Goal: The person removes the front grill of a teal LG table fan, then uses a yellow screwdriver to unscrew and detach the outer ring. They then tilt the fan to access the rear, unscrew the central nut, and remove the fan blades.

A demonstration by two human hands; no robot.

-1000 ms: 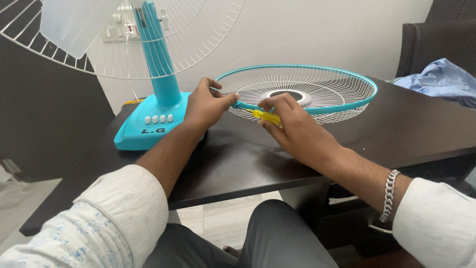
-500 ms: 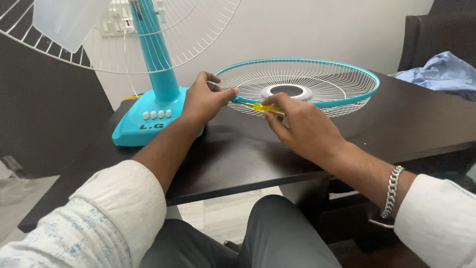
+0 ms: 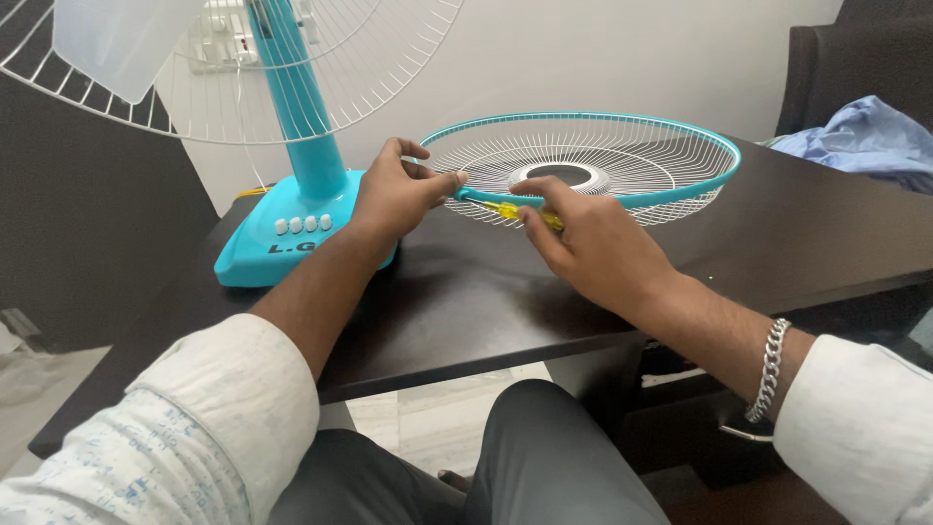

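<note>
With the left hand (image 3: 398, 199) clamped on the fan guard (image 3: 583, 175) rim, the right hand (image 3: 583, 243) should keep the gripped yellow screwdriver (image 3: 510, 210) square and steady.

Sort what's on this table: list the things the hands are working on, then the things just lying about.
In use:
fan guard, gripped by left hand
yellow screwdriver, in right hand

Lying about:
turquoise fan
blue cloth
dark table

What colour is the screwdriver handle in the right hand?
Yellow: the screwdriver in the right hand, head view.
</note>
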